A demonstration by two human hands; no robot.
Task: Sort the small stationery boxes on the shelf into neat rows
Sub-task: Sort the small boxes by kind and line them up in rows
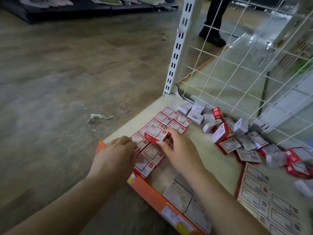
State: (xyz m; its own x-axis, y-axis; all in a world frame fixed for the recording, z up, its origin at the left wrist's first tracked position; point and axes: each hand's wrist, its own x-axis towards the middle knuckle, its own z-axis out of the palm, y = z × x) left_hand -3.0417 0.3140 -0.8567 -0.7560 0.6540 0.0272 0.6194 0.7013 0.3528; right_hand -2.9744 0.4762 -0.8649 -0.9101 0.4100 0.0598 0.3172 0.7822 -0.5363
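Several small red-and-white stationery boxes lie flat in two rows (166,119) along the left part of the cream shelf (199,150). My right hand (177,148) pinches one such box (156,134), holding it tilted just above the rows. My left hand (116,155) rests with curled fingers on the boxes at the rows' left edge, near the shelf's orange front lip (149,189). A loose heap of boxes (237,138), red and grey sides showing, lies jumbled to the right against the wire back.
A white wire grid (254,65) and a slotted upright post (177,48) back the shelf. Larger flat packs (264,197) lie at the near right. Someone's dark shoe (211,36) stands behind the grid. A scrap of litter (99,117) lies on the floor to the left.
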